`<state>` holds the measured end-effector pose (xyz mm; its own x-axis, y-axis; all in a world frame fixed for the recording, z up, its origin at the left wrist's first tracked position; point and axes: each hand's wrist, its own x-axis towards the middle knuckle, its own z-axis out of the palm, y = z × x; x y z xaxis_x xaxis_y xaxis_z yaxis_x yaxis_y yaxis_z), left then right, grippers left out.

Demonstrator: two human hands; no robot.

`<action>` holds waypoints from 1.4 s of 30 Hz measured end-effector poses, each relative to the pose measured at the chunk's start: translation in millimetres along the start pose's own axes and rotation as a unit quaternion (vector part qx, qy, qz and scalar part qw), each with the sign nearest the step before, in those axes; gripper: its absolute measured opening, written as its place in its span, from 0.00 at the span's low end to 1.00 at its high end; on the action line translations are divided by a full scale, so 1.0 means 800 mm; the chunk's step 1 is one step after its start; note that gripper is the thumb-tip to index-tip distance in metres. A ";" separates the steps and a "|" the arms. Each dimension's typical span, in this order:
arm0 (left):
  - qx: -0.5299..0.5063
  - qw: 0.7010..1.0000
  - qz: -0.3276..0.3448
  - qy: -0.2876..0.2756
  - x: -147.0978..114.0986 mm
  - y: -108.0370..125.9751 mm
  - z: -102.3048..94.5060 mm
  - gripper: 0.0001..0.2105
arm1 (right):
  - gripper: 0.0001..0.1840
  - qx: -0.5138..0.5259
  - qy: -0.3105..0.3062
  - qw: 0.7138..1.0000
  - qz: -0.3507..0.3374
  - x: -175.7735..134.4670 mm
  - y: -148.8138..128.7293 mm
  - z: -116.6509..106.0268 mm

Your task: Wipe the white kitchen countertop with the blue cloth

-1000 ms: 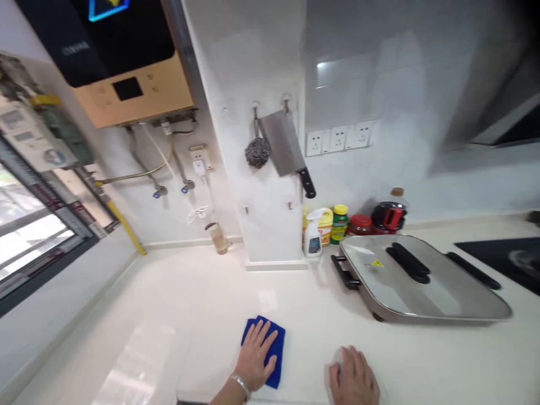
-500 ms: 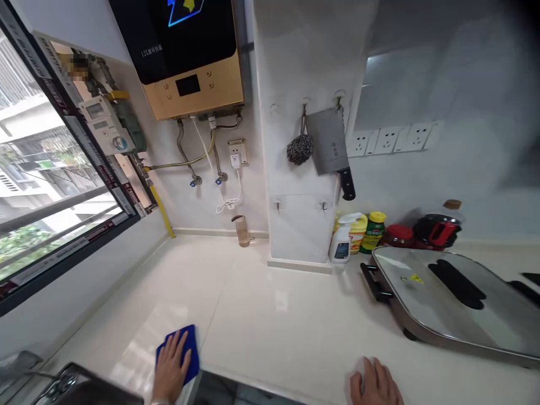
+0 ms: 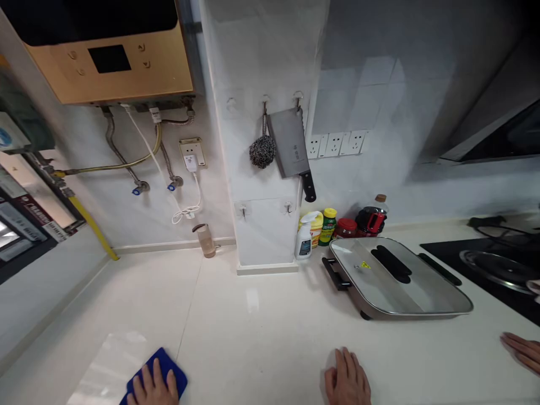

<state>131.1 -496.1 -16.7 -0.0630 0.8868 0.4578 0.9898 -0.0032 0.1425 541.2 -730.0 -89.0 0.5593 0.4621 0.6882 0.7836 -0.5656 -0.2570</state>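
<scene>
A folded blue cloth (image 3: 165,360) lies on the white countertop (image 3: 236,349) at the lower left. My left hand (image 3: 157,389) presses down on top of it, its fingers spread and lying flat. Lower right of centre, my right hand (image 3: 348,378) rests on the counter with nothing in it. Its fingers lie side by side, slightly bent, and the thumb stands apart. The nearest thing to this hand is a large rectangular electric pan (image 3: 366,304) with a glass lid (image 3: 396,287) and black handles.
Another person's hand (image 3: 523,350) lies at the far right edge. By the wall stand a tumbler (image 3: 206,242), a spray bottle (image 3: 304,243) and several jars. A cleaver (image 3: 290,143) and a steel scourer (image 3: 262,151) hang on the pillar. A black cooktop (image 3: 493,256) is at right.
The view has turned right and lower, bringing the cooktop and the other person's hand in. My left hand stays on the cloth; my right hand still rests on the counter.
</scene>
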 end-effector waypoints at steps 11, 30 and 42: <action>-0.144 0.964 0.221 -0.045 0.039 0.185 0.062 0.29 | 0.26 -0.004 -0.062 0.997 0.041 0.006 -0.008 -0.012; -0.274 0.767 0.552 -0.181 -0.003 0.377 0.063 0.30 | 0.25 -0.028 -0.122 0.989 0.074 0.017 -0.003 -0.023; -0.291 0.695 0.634 -0.174 0.022 0.248 0.068 0.28 | 0.25 -0.077 -0.103 0.991 0.042 0.002 0.005 0.000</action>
<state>333.5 -455.8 -27.6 0.9479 0.0575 0.3133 -0.0053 -0.9806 0.1961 545.6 -731.2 -89.0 0.6764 0.5297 0.5118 0.6902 -0.6984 -0.1895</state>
